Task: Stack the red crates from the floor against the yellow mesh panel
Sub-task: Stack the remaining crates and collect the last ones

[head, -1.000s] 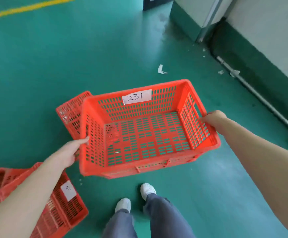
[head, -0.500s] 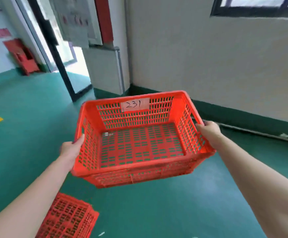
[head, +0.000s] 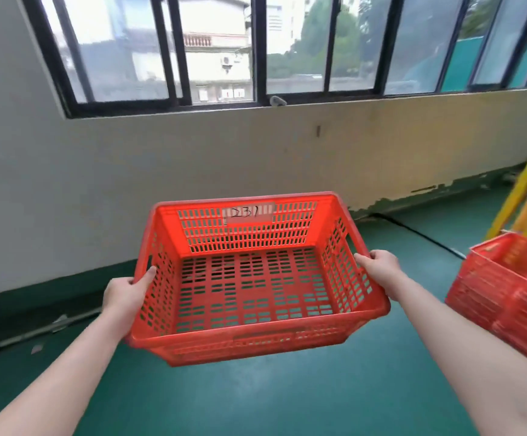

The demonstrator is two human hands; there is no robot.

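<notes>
Both hands grip the red crate (head: 249, 278) marked 231: left hand (head: 127, 294) and right hand (head: 381, 267) curl fingers (head: 369, 258) round its side rims, clear of the floor (head: 255, 398). A second ago it hung low; now the crate stack (head: 504, 287) by the yellow panel frame (head: 521, 190) shows at right, so stacking looks near.

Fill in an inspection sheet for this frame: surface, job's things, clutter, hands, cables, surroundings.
Surface: green floor, glossy.
Job's things: red crate marked 231, empty, held off the floor; stack of red crates at right, in front of the yellow panel.
Clutter: small scrap on the floor near the left wall.
Hands: left hand and right hand each grip one end of the crate.
Cables: dark line across the floor at right; cable or pipe, cannot tell.
Surroundings: wall, black-framed windows.
</notes>
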